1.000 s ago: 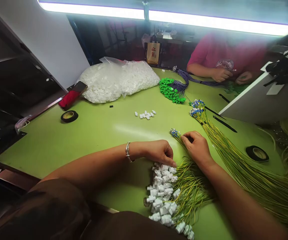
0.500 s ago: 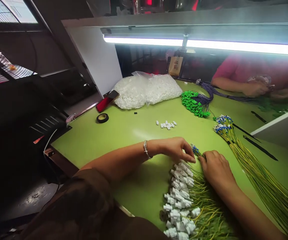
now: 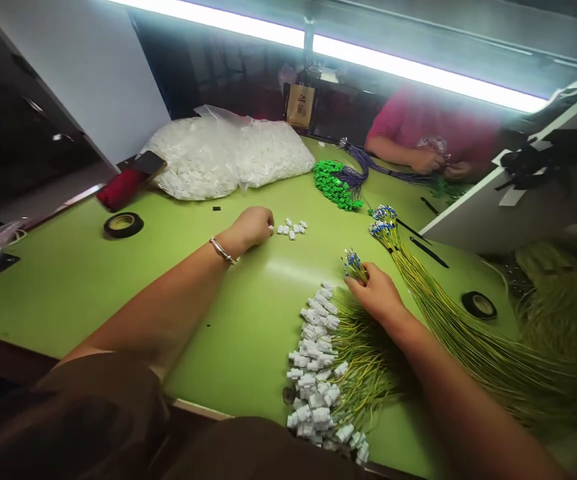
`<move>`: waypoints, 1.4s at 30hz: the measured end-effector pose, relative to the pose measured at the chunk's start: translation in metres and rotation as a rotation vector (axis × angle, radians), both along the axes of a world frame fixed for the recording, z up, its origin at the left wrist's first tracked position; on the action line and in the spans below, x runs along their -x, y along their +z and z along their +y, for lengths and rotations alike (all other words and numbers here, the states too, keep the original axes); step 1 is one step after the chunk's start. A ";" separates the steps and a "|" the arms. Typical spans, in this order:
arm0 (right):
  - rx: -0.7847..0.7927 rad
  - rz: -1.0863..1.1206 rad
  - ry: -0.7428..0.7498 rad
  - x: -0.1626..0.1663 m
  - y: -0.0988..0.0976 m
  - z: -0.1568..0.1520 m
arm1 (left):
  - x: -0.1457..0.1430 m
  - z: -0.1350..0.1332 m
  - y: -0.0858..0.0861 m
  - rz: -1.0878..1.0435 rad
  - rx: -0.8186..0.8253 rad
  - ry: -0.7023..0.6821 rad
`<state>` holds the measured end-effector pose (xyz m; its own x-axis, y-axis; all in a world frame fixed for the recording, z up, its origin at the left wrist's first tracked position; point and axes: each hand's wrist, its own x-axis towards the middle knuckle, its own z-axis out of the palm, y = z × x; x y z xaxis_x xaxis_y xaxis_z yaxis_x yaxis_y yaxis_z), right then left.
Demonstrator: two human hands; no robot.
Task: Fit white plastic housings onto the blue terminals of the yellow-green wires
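My left hand (image 3: 253, 225) is closed at the left edge of a few loose white connector housings (image 3: 293, 229), with a small white housing at its fingertips. My right hand (image 3: 379, 291) is wrapped round a small bunch of yellow-green wires (image 3: 361, 270), whose blue and metal terminals stick out past the thumb. Below it lies a large heap of similar wires (image 3: 368, 353). White connectors (image 3: 315, 360) sit on their left ends in a long row near the table's front edge.
Past my right hand lies a long bundle of yellow-green wires (image 3: 433, 300). Dark wires with green connectors (image 3: 335, 187), bags of white parts (image 3: 228, 157), black tape rolls (image 3: 124, 225) and a red item under a phone (image 3: 125, 187) are around. Opposite, a person's hands (image 3: 431, 161) work.
My left hand has moved away from the wire bunch, left and forward to the loose housings. My right hand still holds the bunch. The view has turned right and down.
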<state>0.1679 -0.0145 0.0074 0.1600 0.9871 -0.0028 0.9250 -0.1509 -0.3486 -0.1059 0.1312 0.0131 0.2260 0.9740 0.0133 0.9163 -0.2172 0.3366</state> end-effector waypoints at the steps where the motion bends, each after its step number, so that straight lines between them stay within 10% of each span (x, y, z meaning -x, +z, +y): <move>1: 0.040 -0.057 0.006 0.003 0.002 0.000 | 0.000 0.000 0.002 -0.018 -0.003 -0.003; 9: -0.005 -0.191 0.090 0.007 -0.002 0.001 | -0.036 -0.035 0.019 -0.745 0.330 -0.139; 19: -0.042 0.697 -0.009 -0.012 0.000 0.006 | -0.092 -0.082 -0.004 -1.312 1.005 -0.039; 27: -0.116 0.927 -0.015 -0.014 -0.012 0.003 | -0.105 -0.078 -0.003 -1.341 1.060 0.071; 42: -0.181 0.697 -0.010 -0.004 -0.009 -0.002 | -0.103 -0.084 -0.009 -1.421 1.041 0.012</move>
<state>0.1715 -0.0160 -0.0014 0.1894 0.9803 0.0562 0.4769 -0.0418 -0.8780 -0.0033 0.0476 0.0038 0.5863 0.7068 -0.3958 -0.1833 0.5917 0.7850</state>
